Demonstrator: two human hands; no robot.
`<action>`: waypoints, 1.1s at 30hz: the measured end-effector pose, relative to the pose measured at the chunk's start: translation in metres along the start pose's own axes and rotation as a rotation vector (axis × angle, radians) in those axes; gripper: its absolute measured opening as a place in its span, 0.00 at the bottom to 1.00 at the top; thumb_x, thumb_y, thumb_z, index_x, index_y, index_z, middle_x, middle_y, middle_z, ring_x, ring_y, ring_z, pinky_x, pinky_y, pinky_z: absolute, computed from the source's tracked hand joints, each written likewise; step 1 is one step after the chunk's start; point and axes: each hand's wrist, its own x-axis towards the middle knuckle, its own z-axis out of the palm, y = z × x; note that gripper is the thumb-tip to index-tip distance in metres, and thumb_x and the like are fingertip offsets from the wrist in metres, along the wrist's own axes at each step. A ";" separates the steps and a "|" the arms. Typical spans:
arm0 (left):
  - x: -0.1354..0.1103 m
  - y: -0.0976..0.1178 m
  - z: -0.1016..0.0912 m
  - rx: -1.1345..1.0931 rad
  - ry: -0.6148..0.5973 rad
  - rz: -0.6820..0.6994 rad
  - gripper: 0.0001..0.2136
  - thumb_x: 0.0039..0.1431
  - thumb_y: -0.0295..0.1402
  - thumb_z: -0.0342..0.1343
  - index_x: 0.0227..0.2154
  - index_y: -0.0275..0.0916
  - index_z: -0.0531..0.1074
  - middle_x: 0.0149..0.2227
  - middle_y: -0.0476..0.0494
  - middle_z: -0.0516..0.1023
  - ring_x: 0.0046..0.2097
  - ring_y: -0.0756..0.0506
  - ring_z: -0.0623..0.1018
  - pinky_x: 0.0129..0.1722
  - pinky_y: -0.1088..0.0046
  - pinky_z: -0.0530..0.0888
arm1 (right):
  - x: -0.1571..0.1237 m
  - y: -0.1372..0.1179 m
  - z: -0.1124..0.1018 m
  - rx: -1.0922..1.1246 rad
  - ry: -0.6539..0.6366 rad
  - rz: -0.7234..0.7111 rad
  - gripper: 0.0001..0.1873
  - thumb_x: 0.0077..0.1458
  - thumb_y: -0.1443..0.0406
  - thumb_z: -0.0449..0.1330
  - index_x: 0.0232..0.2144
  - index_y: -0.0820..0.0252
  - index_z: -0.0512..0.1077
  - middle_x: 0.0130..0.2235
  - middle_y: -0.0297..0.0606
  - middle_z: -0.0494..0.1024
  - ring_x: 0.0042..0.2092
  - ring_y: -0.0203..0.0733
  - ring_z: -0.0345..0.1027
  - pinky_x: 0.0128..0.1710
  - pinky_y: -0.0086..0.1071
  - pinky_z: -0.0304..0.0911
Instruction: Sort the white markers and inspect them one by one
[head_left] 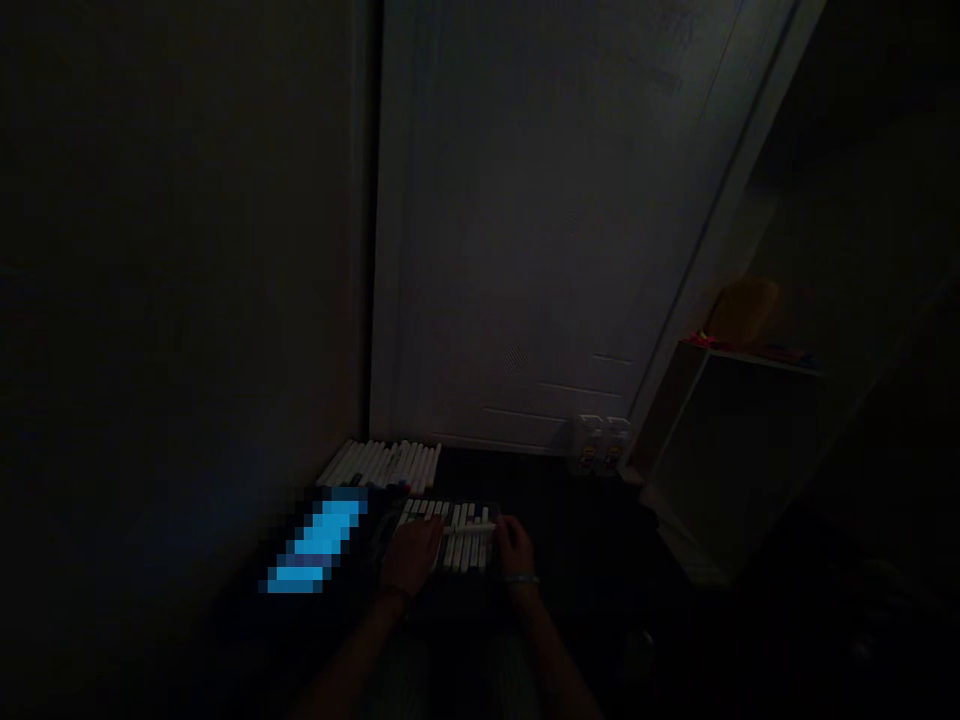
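In the dim light a white marker [472,529] lies level between my two hands. My right hand [516,548] pinches its right end. At the other end are the closed fingers of my left hand [412,555], which seem to grip it too, though the fingertips are dark. Beneath the marker, rows of white markers [469,555] stand or lie close together in what looks like a tray or case. Behind and to the left, another row of white markers [386,462] lies side by side on the dark table [585,540].
A lit, blurred-out blue screen [319,540] lies left of my hands. Two clear containers with labels [600,445] stand at the table's back right, before a pale door-like panel [540,250]. Further right, a shelf unit [750,352] bears a yellowish object [744,308].
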 end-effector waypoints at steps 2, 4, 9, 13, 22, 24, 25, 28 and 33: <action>-0.001 0.001 -0.003 0.022 -0.020 0.016 0.17 0.61 0.34 0.34 0.32 0.37 0.70 0.29 0.42 0.74 0.33 0.46 0.72 0.35 0.70 0.62 | -0.001 0.001 0.000 -0.004 0.015 0.004 0.18 0.51 0.53 0.50 0.31 0.60 0.70 0.29 0.34 0.73 0.31 0.37 0.65 0.29 0.25 0.58; -0.001 0.002 -0.005 0.034 -0.027 0.021 0.18 0.61 0.34 0.34 0.33 0.37 0.70 0.29 0.41 0.74 0.33 0.46 0.72 0.35 0.70 0.62 | -0.002 0.001 0.000 -0.017 0.013 0.000 0.19 0.51 0.52 0.49 0.30 0.61 0.70 0.28 0.34 0.73 0.30 0.36 0.64 0.28 0.25 0.58; 0.000 0.003 -0.008 0.020 -0.056 0.000 0.18 0.61 0.33 0.34 0.32 0.37 0.70 0.30 0.42 0.75 0.34 0.47 0.72 0.35 0.70 0.62 | -0.002 0.001 -0.001 -0.061 0.026 -0.001 0.20 0.51 0.52 0.50 0.29 0.62 0.71 0.26 0.34 0.72 0.28 0.35 0.63 0.26 0.25 0.56; 0.000 0.002 -0.005 0.032 -0.039 0.011 0.18 0.60 0.32 0.34 0.32 0.36 0.70 0.29 0.41 0.75 0.33 0.46 0.72 0.35 0.69 0.62 | -0.002 0.001 0.000 -0.033 0.028 -0.010 0.20 0.51 0.51 0.49 0.28 0.61 0.70 0.26 0.33 0.72 0.28 0.35 0.63 0.26 0.24 0.56; 0.000 0.003 -0.003 -0.002 0.018 0.027 0.17 0.60 0.35 0.35 0.31 0.38 0.69 0.29 0.43 0.74 0.33 0.46 0.72 0.36 0.70 0.62 | 0.001 0.005 0.001 -0.001 0.068 0.019 0.20 0.49 0.51 0.50 0.26 0.61 0.70 0.23 0.31 0.70 0.25 0.33 0.60 0.23 0.24 0.54; 0.000 0.004 -0.004 -0.023 0.041 0.032 0.16 0.60 0.36 0.36 0.32 0.38 0.68 0.30 0.43 0.74 0.34 0.46 0.72 0.36 0.70 0.62 | 0.000 0.003 0.002 0.020 0.073 0.019 0.20 0.49 0.51 0.50 0.25 0.61 0.70 0.23 0.31 0.69 0.25 0.33 0.60 0.23 0.24 0.55; 0.000 0.004 -0.005 -0.034 0.051 0.033 0.15 0.60 0.36 0.36 0.33 0.38 0.68 0.31 0.44 0.74 0.34 0.46 0.72 0.36 0.70 0.62 | 0.000 0.001 0.002 0.028 0.071 0.018 0.20 0.49 0.51 0.50 0.25 0.61 0.70 0.23 0.31 0.69 0.25 0.33 0.59 0.24 0.24 0.55; 0.000 0.003 -0.004 -0.069 0.073 0.044 0.15 0.60 0.37 0.36 0.34 0.39 0.68 0.33 0.44 0.74 0.36 0.46 0.72 0.37 0.70 0.62 | -0.002 -0.003 0.001 0.038 0.053 0.019 0.20 0.49 0.51 0.50 0.26 0.62 0.70 0.23 0.32 0.69 0.25 0.33 0.59 0.24 0.24 0.55; -0.002 0.004 -0.005 -0.103 0.085 0.059 0.15 0.59 0.38 0.37 0.36 0.38 0.67 0.34 0.43 0.74 0.36 0.46 0.72 0.37 0.70 0.62 | -0.001 -0.003 0.001 0.024 0.049 0.036 0.20 0.49 0.51 0.50 0.25 0.62 0.70 0.24 0.32 0.70 0.27 0.34 0.61 0.25 0.24 0.56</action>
